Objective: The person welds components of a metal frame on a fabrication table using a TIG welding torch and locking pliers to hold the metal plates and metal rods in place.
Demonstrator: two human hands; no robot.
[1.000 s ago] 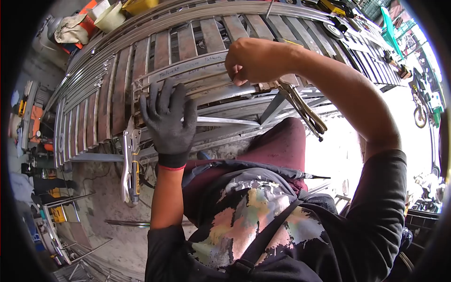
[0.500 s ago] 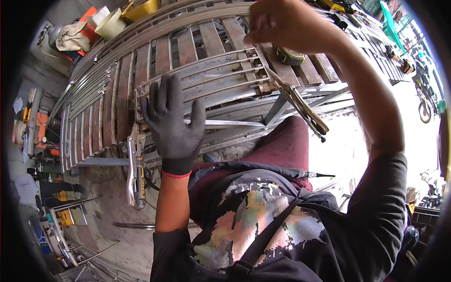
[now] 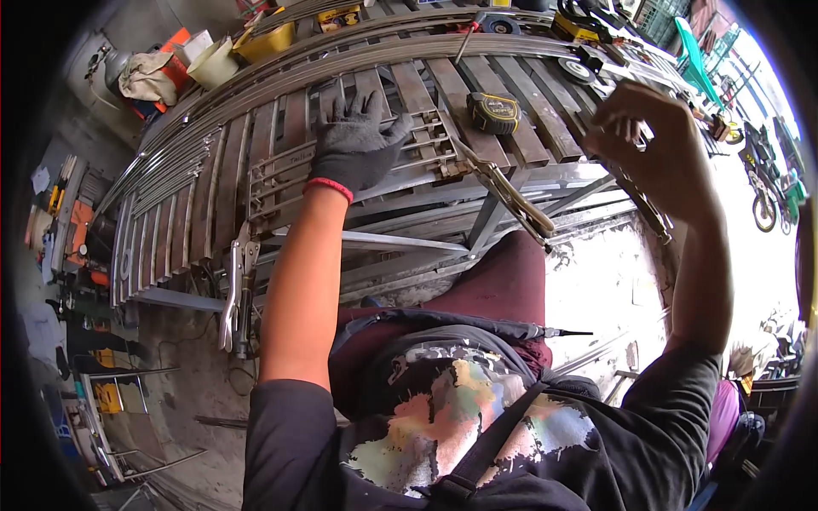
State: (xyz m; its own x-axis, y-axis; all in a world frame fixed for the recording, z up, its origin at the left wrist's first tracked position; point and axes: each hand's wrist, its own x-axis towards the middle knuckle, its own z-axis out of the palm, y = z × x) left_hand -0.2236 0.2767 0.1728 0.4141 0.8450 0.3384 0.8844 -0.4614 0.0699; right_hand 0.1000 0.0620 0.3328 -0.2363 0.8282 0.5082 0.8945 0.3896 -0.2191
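My left hand [image 3: 356,145], in a dark glove with a red cuff, lies with fingers spread over the clamped metal plate and rods [image 3: 290,170]. My right hand [image 3: 643,140] is bare and raised to the right of the tape measure [image 3: 494,113], with its fingers curled; whether they hold anything is unclear. Locking pliers [image 3: 509,196] grip the plate's right end. Another pair of locking pliers [image 3: 234,294] hangs at its left end.
Thin metal rods [image 3: 175,162] lie at the left of the slatted metal table [image 3: 226,192]. Beyond are buckets [image 3: 210,65], long bars [image 3: 366,58] and an angle grinder [image 3: 500,25]. A table leg [image 3: 497,217] stands below. Motorbikes [image 3: 764,200] are at the far right.
My left hand has moved up and to the right over the plate. My right hand has moved right and down, away from the plate. The view has shifted slightly.
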